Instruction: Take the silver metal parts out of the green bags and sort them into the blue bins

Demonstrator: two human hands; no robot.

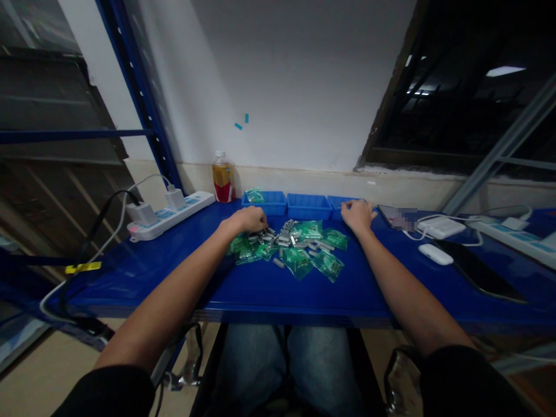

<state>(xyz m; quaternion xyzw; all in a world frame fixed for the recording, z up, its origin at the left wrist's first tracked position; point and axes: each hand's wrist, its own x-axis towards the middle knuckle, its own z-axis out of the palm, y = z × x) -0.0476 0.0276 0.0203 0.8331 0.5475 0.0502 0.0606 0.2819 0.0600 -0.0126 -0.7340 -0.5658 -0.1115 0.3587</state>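
Observation:
On the blue table, small silver metal pieces (pixel 284 234) lie heaped among clear green-tinted plastic packets (pixel 297 263). My left hand (pixel 251 220) is at the heap's left rear edge, in front of the left blue bin. Its fingers are curled downward and closed; whatever is between them is hidden. My right hand (pixel 358 215) is at the right blue bin (pixel 336 201) and covers part of it. Thumb and index finger come together over the bin's side, and what they pinch does not show. The middle blue bin (pixel 309 207) stands between the hands.
A packet lies in the left blue bin (pixel 269 202). Behind it stands a drink bottle (pixel 223 178). A power strip (pixel 174 215) with plugs sits at left. To the right are a white earbud case (pixel 435 255), a dark phone (pixel 482 271), a white charger (pixel 442 227) and cables.

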